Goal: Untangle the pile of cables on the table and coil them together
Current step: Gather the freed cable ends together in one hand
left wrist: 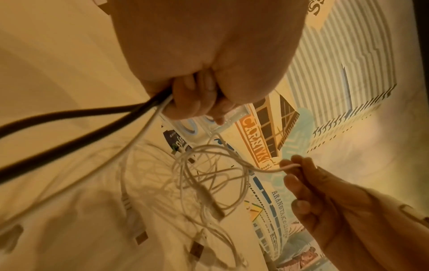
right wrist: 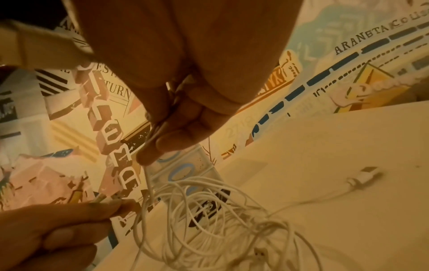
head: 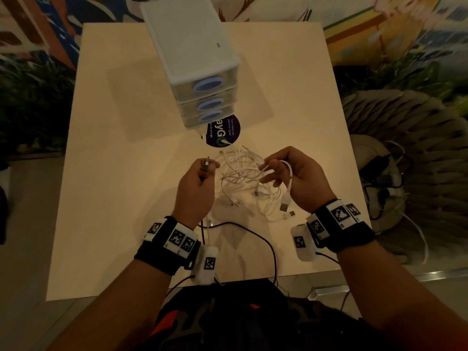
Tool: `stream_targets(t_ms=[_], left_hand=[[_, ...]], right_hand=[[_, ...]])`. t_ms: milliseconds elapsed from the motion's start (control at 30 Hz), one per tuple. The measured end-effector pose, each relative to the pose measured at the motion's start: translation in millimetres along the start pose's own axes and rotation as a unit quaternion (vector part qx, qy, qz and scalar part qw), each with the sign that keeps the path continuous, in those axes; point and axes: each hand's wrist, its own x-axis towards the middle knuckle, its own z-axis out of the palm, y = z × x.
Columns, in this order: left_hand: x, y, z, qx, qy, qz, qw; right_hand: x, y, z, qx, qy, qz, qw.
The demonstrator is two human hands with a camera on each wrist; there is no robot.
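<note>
A tangle of thin white cables (head: 243,183) lies on the cream table (head: 131,173) between my hands, partly lifted off it. My left hand (head: 200,178) grips a black cable (left wrist: 69,128) and a white one together, with a plug end (head: 206,164) sticking up past the fingers. My right hand (head: 286,173) pinches a white cable (head: 268,167) that loops over the hand; its USB plug (head: 285,205) hangs below the palm. In the right wrist view the pinched strand (right wrist: 148,176) drops into the tangle (right wrist: 209,210).
A small white drawer unit (head: 195,59) with blue handles stands at the back centre, over a round dark sticker (head: 222,134). A black cable (head: 253,236) runs over the table's near edge. Loose plugs (head: 235,204) lie near the tangle. A woven seat (head: 405,153) stands right.
</note>
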Motion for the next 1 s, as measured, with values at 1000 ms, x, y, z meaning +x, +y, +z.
stream_targets(t_ms=[1000], left_hand=[[-2, 13, 22, -0.172, -0.045, -0.098, 0.979]], right_hand=[[-22, 41, -13, -0.389, -0.110, 0.005, 0.915]])
